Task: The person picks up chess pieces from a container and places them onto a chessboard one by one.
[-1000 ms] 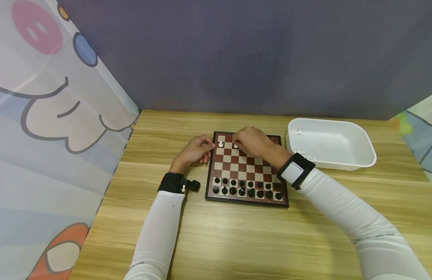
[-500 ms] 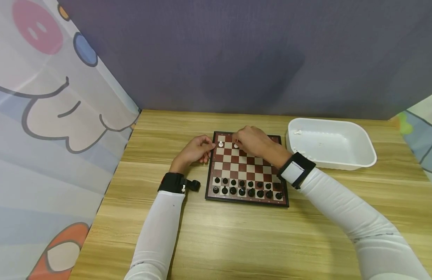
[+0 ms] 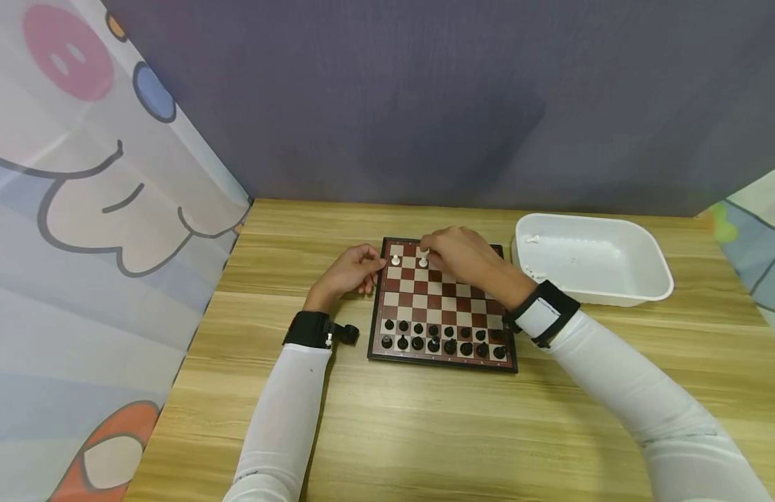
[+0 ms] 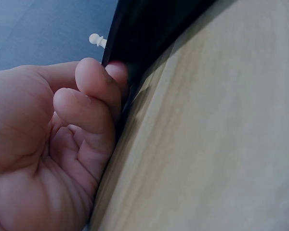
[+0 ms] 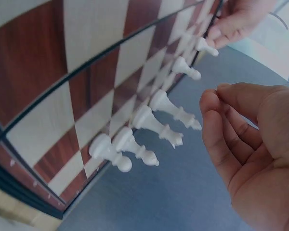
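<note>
The chessboard [image 3: 419, 301] lies on the wooden table, black chess pieces [image 3: 433, 344] lined up in two rows along its near side. The left hand [image 3: 353, 270] holds the board's left edge, thumb and fingertips at the black rim [image 4: 149, 38]. Above the far side, the right hand [image 5: 260, 139] has bent fingers, with thumb and index tips close together and nothing seen between them. A white pawn [image 5: 186, 68] stands near its fingertips. Another white pawn [image 3: 396, 260] stands by the left hand. Several taller white pieces [image 5: 154, 126] show in the right wrist view, hidden behind the right hand in the head view.
To the board's right sits a white plastic tray [image 3: 603, 298] with several small white pieces [image 3: 533, 238] at its left end. A dark grey partition [image 3: 387, 104] rises behind the table, and a cartoon-printed cloth [image 3: 86, 279] hangs on the left.
The right hand has let go of the white pawn and lifted slightly away from it, so the pawn now shows fully. The left hand has stayed at the board's edge.
</note>
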{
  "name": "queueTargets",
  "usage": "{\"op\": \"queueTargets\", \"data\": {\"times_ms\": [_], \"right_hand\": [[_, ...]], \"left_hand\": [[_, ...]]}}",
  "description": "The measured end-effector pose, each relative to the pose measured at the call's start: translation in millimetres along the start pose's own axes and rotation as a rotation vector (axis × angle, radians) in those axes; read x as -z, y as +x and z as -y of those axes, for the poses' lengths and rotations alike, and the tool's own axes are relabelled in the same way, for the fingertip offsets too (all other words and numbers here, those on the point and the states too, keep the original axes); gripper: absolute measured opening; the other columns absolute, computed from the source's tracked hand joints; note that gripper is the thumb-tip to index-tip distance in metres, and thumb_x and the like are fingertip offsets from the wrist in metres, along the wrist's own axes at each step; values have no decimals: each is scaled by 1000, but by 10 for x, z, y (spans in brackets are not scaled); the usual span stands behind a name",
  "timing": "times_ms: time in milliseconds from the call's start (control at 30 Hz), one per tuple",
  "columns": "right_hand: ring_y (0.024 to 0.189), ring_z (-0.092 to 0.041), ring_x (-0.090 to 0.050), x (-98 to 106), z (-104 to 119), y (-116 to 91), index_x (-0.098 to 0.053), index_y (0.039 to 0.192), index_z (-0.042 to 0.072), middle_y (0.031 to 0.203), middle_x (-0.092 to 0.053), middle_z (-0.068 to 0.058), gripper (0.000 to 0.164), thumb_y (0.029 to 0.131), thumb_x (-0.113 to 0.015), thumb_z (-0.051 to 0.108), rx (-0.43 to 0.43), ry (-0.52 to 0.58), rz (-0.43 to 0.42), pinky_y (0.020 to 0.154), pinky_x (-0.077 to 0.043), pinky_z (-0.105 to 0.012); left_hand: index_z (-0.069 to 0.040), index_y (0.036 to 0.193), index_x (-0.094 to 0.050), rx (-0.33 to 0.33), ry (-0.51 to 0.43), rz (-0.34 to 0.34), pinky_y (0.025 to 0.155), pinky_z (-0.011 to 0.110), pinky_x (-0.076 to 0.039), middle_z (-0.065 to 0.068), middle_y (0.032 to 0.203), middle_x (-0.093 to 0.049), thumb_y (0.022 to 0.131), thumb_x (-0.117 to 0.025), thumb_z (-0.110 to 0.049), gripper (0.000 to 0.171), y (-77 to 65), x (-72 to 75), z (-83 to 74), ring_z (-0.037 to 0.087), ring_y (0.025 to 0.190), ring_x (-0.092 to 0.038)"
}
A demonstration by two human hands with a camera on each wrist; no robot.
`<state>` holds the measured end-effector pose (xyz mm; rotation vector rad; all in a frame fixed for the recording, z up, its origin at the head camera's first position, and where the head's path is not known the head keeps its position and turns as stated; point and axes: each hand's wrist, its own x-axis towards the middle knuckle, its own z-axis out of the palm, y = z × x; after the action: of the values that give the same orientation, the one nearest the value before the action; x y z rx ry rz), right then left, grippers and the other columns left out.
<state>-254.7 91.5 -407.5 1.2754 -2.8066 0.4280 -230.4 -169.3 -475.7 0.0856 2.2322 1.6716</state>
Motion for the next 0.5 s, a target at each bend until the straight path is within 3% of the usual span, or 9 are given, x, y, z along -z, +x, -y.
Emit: {"op": "queueTargets", "data": {"times_ms": [200, 500], "right_hand": [[69, -18, -67, 115, -88, -166, -75, 105, 6, 95, -77, -7, 15, 100, -62, 10, -17, 50, -111, 62, -55, -37], [65, -16, -66, 208, -345, -465, -76, 105, 9, 80, -75, -3, 16, 101, -63, 17, -175, 115, -228, 61, -53, -37]], "left_hand": [[-1, 111, -56, 2, 0, 0, 41, 21, -43, 4, 68, -58, 105, -57, -18, 18, 0, -4, 3, 12, 47, -54], [-3, 109, -57, 4, 4, -6, 42, 21, -43, 3, 68, -58, 105, -58, -18, 16, 7, -5, 13, 11, 47, -53]]}}
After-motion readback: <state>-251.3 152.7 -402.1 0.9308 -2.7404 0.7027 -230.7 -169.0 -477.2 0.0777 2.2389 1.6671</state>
